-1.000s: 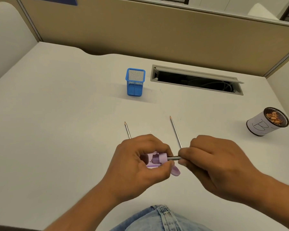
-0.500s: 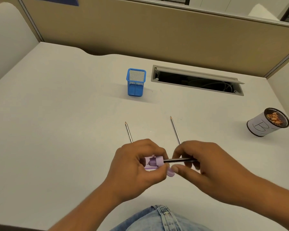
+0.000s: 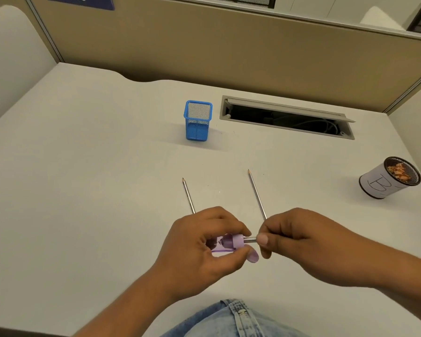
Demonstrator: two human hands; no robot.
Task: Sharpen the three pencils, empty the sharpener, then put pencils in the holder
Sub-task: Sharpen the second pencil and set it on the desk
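Note:
My left hand (image 3: 199, 249) grips a small purple sharpener (image 3: 230, 242) with a clear shavings chamber. My right hand (image 3: 299, 242) pinches a silver pencil (image 3: 250, 239) whose tip is pushed into the sharpener's right end; most of that pencil is hidden in my fingers. Two more silver pencils lie on the white desk, points away from me: one (image 3: 188, 195) above my left hand, the other (image 3: 257, 193) above my right, their near ends hidden behind my hands. A blue mesh holder (image 3: 197, 122) stands upright farther back, nothing visible in it.
A round cup labelled "B" (image 3: 387, 180) with pencil shavings inside stands at the right. An open cable slot (image 3: 287, 117) is set into the desk behind the holder. A tan partition (image 3: 229, 49) walls the far edge. My denim-clad leg (image 3: 231, 319) shows at the bottom.
My right hand's fingers have shifted along and around the pencil, which stays in the sharpener. My left hand has kept the sharpener in roughly the same spot.

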